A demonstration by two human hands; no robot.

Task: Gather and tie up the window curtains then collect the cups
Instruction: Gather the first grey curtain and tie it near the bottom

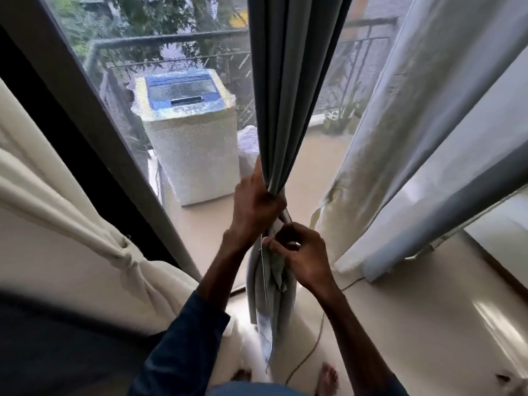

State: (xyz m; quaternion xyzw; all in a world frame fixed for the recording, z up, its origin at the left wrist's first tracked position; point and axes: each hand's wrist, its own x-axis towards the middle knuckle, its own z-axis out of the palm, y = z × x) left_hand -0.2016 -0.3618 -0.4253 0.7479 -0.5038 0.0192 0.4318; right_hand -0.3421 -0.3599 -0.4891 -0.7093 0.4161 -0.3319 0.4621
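A grey curtain (288, 90) hangs in front of the window, gathered into a narrow bunch. My left hand (254, 201) grips the bunch around its waist. Just below it, my right hand (300, 252) pinches a thin string or strip against the gathered cloth. The curtain's lower end (268, 304) hangs loose toward the floor between my forearms. A cream curtain (94, 238) at the left is knotted with a tie. A pale sheer curtain (414, 155) hangs at the right. No cups are in view.
Through the mesh window a white washing machine (188, 132) stands on the balcony, with a railing (171, 41) behind it. A thin cable (314, 344) runs across the floor near my bare feet (328, 375). The dark window frame (85, 115) slants at the left.
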